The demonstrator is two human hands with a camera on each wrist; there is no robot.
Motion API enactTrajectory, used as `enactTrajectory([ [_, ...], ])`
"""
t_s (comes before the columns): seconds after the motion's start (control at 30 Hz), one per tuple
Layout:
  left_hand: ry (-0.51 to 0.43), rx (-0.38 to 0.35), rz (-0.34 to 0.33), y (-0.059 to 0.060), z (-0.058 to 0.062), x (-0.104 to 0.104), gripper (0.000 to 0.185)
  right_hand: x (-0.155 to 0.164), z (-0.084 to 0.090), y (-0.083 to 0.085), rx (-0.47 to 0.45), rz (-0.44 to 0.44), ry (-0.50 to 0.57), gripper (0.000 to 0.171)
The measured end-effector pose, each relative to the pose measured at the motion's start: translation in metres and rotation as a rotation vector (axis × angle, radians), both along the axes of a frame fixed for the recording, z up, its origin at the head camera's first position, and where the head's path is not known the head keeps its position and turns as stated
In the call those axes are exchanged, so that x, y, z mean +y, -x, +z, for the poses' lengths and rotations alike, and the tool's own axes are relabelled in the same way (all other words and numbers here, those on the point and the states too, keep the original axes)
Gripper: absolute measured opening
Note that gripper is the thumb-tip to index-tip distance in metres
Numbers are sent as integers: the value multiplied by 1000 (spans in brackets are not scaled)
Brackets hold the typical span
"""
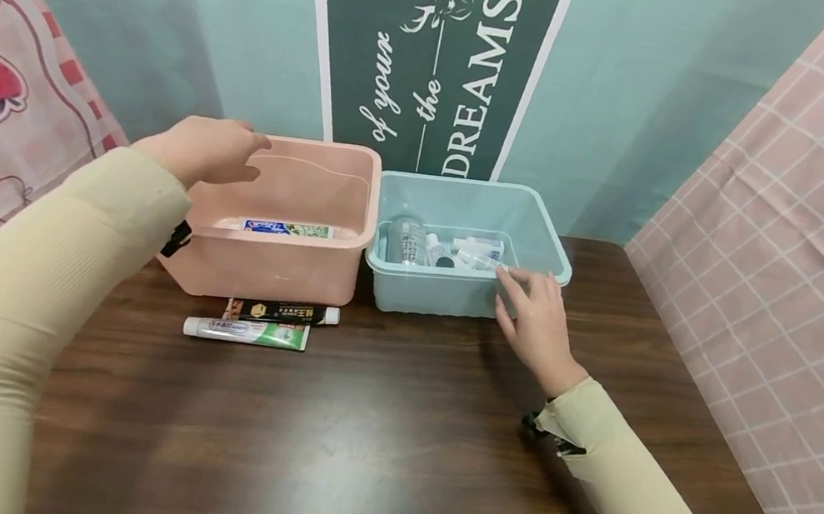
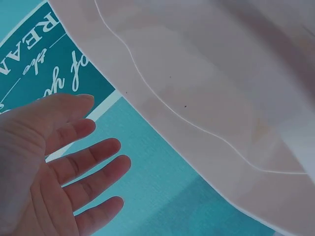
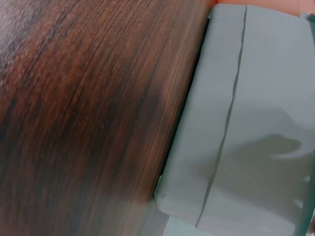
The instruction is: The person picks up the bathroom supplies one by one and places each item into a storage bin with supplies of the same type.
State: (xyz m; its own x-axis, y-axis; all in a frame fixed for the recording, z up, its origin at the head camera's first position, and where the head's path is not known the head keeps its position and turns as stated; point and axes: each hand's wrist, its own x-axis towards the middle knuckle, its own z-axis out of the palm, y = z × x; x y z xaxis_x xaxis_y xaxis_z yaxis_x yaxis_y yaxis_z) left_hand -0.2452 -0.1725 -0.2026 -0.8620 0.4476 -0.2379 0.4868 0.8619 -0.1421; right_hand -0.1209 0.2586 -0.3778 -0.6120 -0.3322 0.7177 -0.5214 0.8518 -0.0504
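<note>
My left hand (image 1: 215, 151) hangs over the left part of the pink bin (image 1: 267, 271), fingers loosely bent with nothing in them. In the left wrist view the left hand (image 2: 64, 167) has its fingers spread apart beside the bin's wall (image 2: 167, 98). A blue, white and green toothpaste tube (image 1: 287, 228) lies inside that bin. The right hand (image 1: 536, 324) is at the front rim of the light blue bin (image 1: 431, 294), fingers relaxed and slightly bent. Its fingertips overlap the end of a clear slim item (image 1: 483, 259) inside. The right wrist view mostly has the bin's outer wall (image 3: 256, 98).
In the blue bin are a clear bottle (image 1: 406, 241) and several small white tubes and bottles. Before the pink bin lie a black toothpaste tube (image 1: 281, 313) and a white-green toothpaste tube (image 1: 246, 332) on the dark wooden table (image 1: 331, 450). Fabric walls stand behind and at both sides.
</note>
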Motion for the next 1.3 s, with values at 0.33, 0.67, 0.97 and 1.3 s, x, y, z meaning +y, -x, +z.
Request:
enactTrajectory([
  [0.33, -58, 45, -6, -20, -2, 0, 52, 4, -2, 1, -2, 2, 7, 40],
  [0.67, -104, 221, -177, -37, -14, -7, 45, 4, -3, 2, 3, 3, 11, 40],
  [0.97, -163, 303, -263, -57, -24, -16, 41, 2, -4, 4, 20, 9, 15, 40],
  [1.3, -180, 359, -310, -72, -31, -23, 41, 1, -5, 5, 24, 5, 20, 40],
])
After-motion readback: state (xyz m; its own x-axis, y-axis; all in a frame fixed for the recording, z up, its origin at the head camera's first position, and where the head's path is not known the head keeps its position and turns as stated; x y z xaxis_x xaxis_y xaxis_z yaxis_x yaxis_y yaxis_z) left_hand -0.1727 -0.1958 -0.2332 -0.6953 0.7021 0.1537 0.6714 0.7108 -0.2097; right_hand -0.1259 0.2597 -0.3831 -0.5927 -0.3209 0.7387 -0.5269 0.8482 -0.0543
